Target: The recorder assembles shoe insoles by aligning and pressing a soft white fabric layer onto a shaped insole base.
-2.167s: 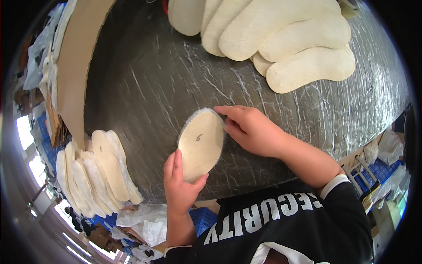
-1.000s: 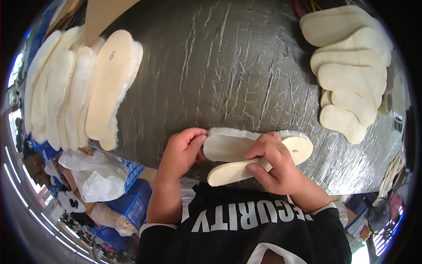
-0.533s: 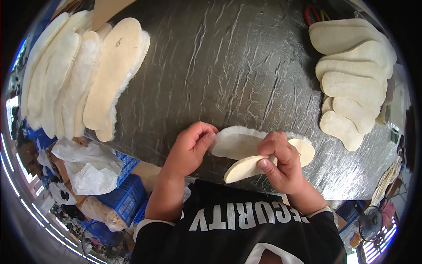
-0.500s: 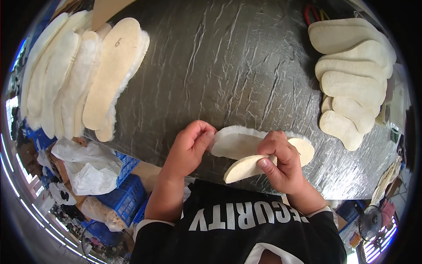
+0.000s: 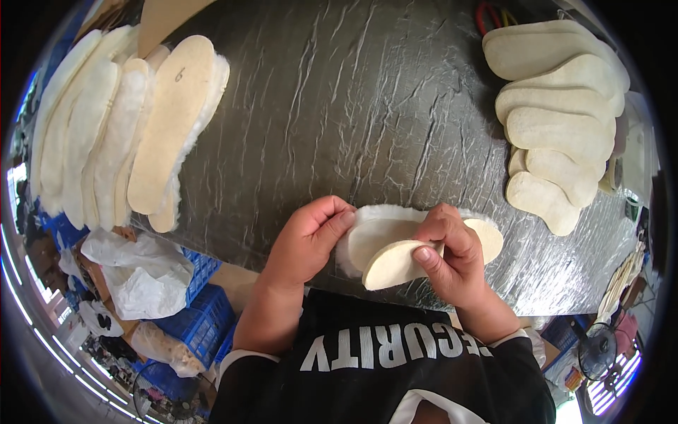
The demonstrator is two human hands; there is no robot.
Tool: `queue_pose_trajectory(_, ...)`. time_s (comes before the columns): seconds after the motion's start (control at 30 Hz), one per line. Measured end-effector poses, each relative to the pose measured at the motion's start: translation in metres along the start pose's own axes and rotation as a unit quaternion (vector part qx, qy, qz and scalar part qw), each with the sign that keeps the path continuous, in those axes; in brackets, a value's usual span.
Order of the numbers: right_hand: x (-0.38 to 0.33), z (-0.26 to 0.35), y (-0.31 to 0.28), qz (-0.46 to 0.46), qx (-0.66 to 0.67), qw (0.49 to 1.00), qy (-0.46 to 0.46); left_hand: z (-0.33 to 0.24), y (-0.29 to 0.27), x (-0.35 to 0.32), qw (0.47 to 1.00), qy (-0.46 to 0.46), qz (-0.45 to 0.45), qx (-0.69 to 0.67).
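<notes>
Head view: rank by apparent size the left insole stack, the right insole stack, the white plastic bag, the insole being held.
1. Left insole stack, largest.
2. Right insole stack.
3. White plastic bag and the held fleece-edged insole look alike; the hands hide part of the insole and fisheye bending skews the bag, so they stay unranked.

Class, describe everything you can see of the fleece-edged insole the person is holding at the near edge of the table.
The insole is cream, flat and oval-ended, with a smooth tan face up and a fringe of white fleece around its rim. It lies lengthwise along the near edge of the dark crinkled table. The left hand presses its left end. The right hand covers its middle and pinches a smaller plain tan piece that overlaps its lower edge. Its far end shows beyond the right hand.
</notes>
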State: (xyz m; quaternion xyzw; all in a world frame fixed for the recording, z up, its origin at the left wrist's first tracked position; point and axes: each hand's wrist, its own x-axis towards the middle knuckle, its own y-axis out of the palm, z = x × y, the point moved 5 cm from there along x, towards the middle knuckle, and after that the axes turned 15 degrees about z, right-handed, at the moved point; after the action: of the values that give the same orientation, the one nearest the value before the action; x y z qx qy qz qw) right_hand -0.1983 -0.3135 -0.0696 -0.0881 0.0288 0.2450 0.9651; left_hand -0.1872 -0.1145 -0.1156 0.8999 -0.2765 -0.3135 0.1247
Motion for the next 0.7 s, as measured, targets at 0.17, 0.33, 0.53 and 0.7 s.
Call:
queue_pose_trajectory(0.17, -0.002, -0.001, -0.002, -0.031, 0.03, 0.998, 0.037, -0.007, 0.013, 0.007, 0.997, 0.034, 0.042, -0.048)
queue_pose_trajectory(0.33, -0.006, -0.006, -0.004, -0.046, 0.08, 0.993, 0.078, -0.01, 0.019, 0.009, 0.996, 0.044, 0.063, -0.047)
queue_pose_trajectory(0.53, -0.009, -0.01, -0.003, -0.048, 0.089, 0.992, 0.076, -0.016, 0.027, 0.011, 0.997, 0.044, 0.054, -0.028)
queue_pose_trajectory(0.7, -0.01, -0.01, -0.004, -0.054, 0.084, 0.992, 0.078, -0.015, 0.029, 0.011, 0.997, 0.048, 0.041, -0.04)
